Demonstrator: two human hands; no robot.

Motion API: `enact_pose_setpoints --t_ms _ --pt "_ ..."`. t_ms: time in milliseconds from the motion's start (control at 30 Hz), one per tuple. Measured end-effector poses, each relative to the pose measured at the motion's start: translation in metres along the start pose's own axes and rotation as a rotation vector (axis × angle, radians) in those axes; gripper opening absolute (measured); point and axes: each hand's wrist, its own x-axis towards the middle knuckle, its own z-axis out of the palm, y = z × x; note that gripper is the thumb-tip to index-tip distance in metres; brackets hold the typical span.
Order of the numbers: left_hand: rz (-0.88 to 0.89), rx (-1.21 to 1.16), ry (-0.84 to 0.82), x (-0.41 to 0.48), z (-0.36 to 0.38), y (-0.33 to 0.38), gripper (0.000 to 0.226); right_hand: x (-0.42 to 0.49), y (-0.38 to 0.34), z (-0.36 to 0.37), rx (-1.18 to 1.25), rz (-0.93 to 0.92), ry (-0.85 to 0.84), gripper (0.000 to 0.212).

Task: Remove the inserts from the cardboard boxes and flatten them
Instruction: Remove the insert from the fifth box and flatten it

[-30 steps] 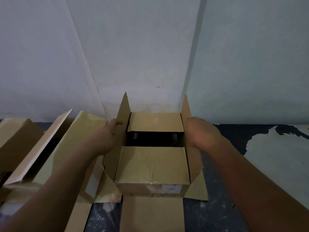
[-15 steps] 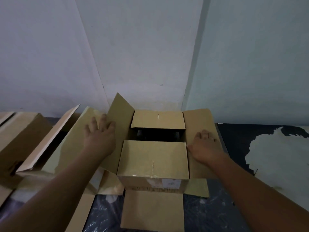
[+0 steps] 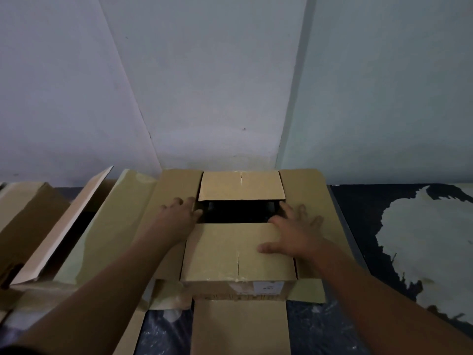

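1. Where the floor meets the wall at the far left, a plain brown cardboard box (image 3: pixel 23 216) stands, and a long pale cardboard flap (image 3: pixel 64 226) leans beside it.
2. Next comes a wide sheet of light brown cardboard (image 3: pixel 110 226), lying tilted against the middle box.
3. The open brown cardboard box of the task (image 3: pixel 212 289) sits on the floor in the middle, close to the wall corner. Its left outer flap (image 3: pixel 176 185) and right outer flap (image 3: pixel 309 190) are folded out flat to the sides.
4. The left hand (image 3: pixel 179 219) rests flat on the left outer flap with straight fingers that reach the edge of the dark opening (image 3: pixel 238 212); it grips nothing.
5. The far inner flap (image 3: pixel 240 185) and the near inner flap (image 3: pixel 230 249) lie level over the top, each with a short slit in its middle. Between them is the dark opening; its inside is too dark to tell.
6. The right hand (image 3: pixel 294 234) lies spread and holds nothing, its thumb on the near inner flap and its other fingers over the right outer flap.
7. A small white label (image 3: pixel 266 288) is on the front wall of the box, and a front flap (image 3: pixel 240 326) lies flat on the floor.
8. At the right, the dark floor (image 3: pixel 358 213) has a large pale patch (image 3: pixel 422 239).
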Motion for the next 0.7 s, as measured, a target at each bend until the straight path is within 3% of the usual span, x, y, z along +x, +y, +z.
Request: enact_pose_setpoints --t_ms 100,267,400,533,700 --pt "0.036 0.005 -0.062 0.029 -0.002 0.006 0.057 0.007 -0.018 -0.001 -0.162 -0.113 -0.007 0.085" --pt "0.090 0.086 -0.149 0.071 -0.005 0.016 0.068 0.016 -0.049 -0.001 -0.072 -0.195 -0.111 0.102" --pt "0.137 0.211 -0.176 0.088 -0.007 0.023 0.089 0.014 -0.055 -0.012 -0.090 -0.182 -0.054 0.092" --pt "0.180 0.242 -0.180 0.102 -0.013 0.026 0.083 0.000 -0.056 -0.024 -0.179 -0.183 0.039 0.079" --pt "0.184 0.129 -0.140 0.105 -0.033 0.030 0.055 -0.024 -0.050 -0.039 -0.234 -0.156 0.137 0.066"
